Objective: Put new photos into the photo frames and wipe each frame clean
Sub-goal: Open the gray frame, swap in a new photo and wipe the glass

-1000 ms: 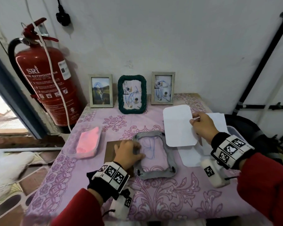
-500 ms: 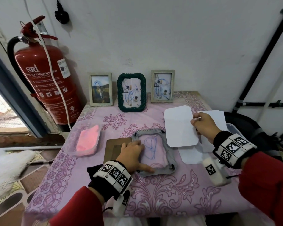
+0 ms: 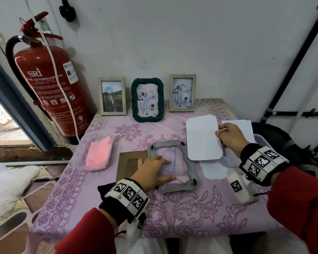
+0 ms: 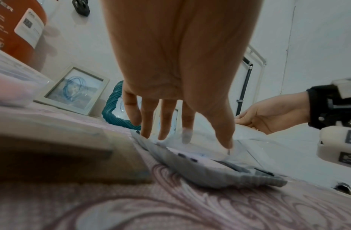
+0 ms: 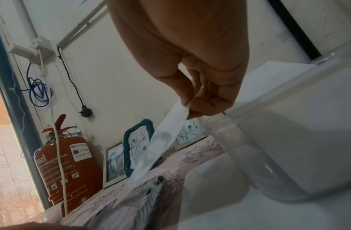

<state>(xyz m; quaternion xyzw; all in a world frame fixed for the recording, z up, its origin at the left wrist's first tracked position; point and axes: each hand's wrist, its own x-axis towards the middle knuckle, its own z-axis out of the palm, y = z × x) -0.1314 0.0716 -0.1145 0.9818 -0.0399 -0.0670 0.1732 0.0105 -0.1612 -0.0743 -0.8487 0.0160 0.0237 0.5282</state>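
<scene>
A: Start with the grips. The right hand (image 3: 229, 137) pinches the right edge of the white photo (image 3: 203, 137) between thumb and fingers, holding it back-up above the table, its lower left corner just over the grey frame (image 3: 191, 169).

B: And the left hand (image 3: 151, 170)?

A: Flat, fingers straight, pressing on the clear pane inside the frame, which lies face-down near the table's front. A second ago that hand sat on the frame's left rim; since then it has slid inward onto the pane, thumb along the bottom edge.

B: So the frame is pinned and the opening is ready?

A: I'd judge so. The photo has barely moved, so loading hasn't begun. The brown backing (image 3: 130, 164) lies beside the frame, partly under the wrist.

B: Beyond that?

A: The pink cloth (image 3: 99, 153) waits in its tub at left; three filled frames lean on the wall behind.
</scene>
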